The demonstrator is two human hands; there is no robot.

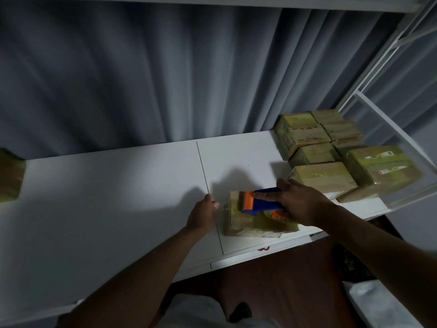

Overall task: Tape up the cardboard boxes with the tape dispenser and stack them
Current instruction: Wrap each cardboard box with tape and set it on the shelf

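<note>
From the head camera, a small cardboard box (250, 221) wrapped in glossy clear tape sits close to the near edge of the white desk (118, 185), towards its right end. The right hand (300, 202) grips a blue and orange tape dispenser (262, 202), fingers curled round its handle, and presses it down on the top of the box. The left hand (203, 214) is at the box's left side, its fingers curled in against that face; whether they pinch a tape end I cannot tell. A stack of taped boxes (331, 150) fills the far right corner of the desk, just beyond the right hand, pressed against a white shelf frame (378, 110). Another box (9, 176) sits blurred at the desk's left edge. A grey curtain (142, 79) hangs behind the desk's far edge.
</note>
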